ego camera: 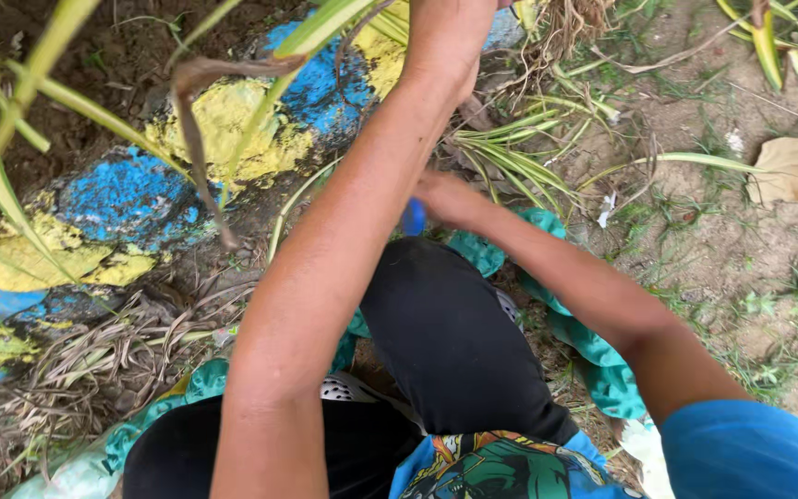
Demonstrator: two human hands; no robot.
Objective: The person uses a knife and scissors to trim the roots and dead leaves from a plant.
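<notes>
soft, even daylight with faint shadows and no glare; near leaves at the left edge look blurred.

Bare soil (695,249) (dry leaf (794,169), painted stones (131,199))

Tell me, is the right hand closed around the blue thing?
Yes: the right hand is closed on the blue thing; only its end shows.

The left hand (450,42) reaches up into the clump of long green strap leaves (510,162) just right of the blue-and-yellow painted stone border (131,199), while the right hand (450,199), below it, holds what may be a small blue-handled tool (414,218), and the teal green plastic sack (593,346) lies under the knees.
</notes>
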